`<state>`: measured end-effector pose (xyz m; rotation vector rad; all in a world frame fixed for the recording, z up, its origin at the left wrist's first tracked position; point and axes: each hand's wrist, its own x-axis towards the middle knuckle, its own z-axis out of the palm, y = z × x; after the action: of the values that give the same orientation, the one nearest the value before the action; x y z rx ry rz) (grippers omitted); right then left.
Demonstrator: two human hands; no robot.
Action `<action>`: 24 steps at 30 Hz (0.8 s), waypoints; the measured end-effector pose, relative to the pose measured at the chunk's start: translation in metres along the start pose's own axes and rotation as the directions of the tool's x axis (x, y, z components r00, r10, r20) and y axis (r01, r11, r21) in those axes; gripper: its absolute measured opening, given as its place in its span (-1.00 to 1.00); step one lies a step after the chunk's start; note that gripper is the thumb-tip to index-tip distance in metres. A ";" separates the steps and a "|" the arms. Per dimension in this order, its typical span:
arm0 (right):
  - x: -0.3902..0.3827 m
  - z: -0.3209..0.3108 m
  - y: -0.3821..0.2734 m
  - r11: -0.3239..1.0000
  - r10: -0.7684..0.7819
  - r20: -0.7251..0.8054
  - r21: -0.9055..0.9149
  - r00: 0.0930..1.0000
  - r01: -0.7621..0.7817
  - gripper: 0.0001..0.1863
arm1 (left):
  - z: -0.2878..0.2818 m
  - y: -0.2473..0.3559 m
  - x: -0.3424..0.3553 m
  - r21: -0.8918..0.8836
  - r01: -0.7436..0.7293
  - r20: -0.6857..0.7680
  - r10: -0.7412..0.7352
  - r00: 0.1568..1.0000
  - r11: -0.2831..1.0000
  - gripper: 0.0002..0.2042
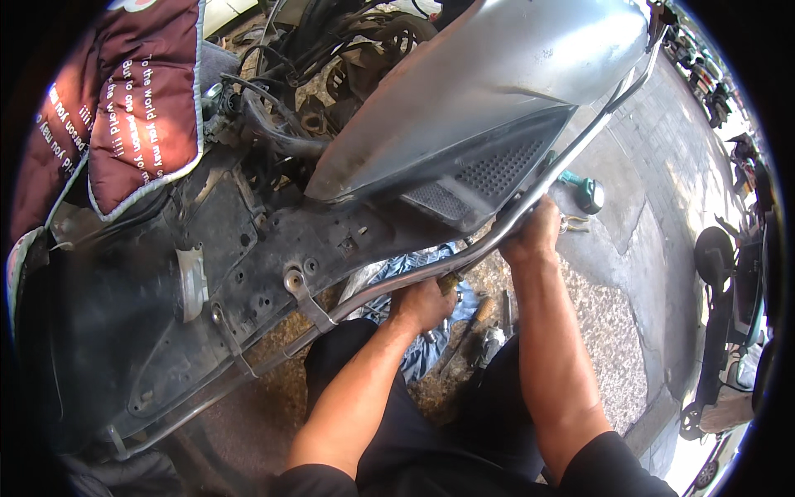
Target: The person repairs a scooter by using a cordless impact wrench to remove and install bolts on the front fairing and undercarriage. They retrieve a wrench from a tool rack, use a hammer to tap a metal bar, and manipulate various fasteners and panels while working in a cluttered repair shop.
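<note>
A scooter stands before me with its dark underbody [240, 273] bared and a bent metal side rail [397, 282] running along its near edge. Just below this rail, my left hand [424, 305] is closed around something; only a dull yellowish bit shows by its fingertips, too little to name. Farther to the right, my right hand [532, 232] reaches up against the rail under the black textured footrest [501, 170]. The rail and the footrest hide its fingers. Above both hands sits the silver-grey body panel [464, 91].
A maroon quilted cover [153, 108] hangs at the left. Under the rail lie a blue plastic sheet [424, 356] and a tool with an orange-brown handle [484, 310]. A teal power tool [590, 195] rests on the pavement. Parked motorcycles [716, 269] line the right.
</note>
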<state>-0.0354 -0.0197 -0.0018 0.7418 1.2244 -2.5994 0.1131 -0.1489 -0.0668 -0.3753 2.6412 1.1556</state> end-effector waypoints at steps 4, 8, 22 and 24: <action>-0.003 0.013 -0.002 0.999 -0.031 -0.141 -0.012 0.990 0.030 -0.83 | 0.012 -0.005 0.003 0.012 -0.028 -0.057 0.029 0.998 1.000 -0.56; -0.011 0.023 -0.001 0.994 -0.093 -0.183 -0.069 0.979 0.082 -0.83 | 0.012 -0.006 0.013 0.026 0.043 0.030 -0.044 0.999 0.999 -0.55; -0.015 0.019 0.004 0.986 -0.085 -0.109 -0.153 0.990 0.067 -0.73 | -0.006 -0.003 0.012 -0.028 0.042 0.094 -0.039 0.995 0.999 -0.58; -0.016 0.021 0.004 0.977 -0.102 -0.159 -0.201 0.982 0.069 -0.70 | -0.002 -0.004 0.014 -0.033 0.070 0.094 -0.067 0.993 0.997 -0.59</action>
<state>-0.0275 -0.0391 0.0151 0.9032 1.5669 -2.4755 0.1009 -0.1552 -0.0723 -0.4058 2.5113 1.1714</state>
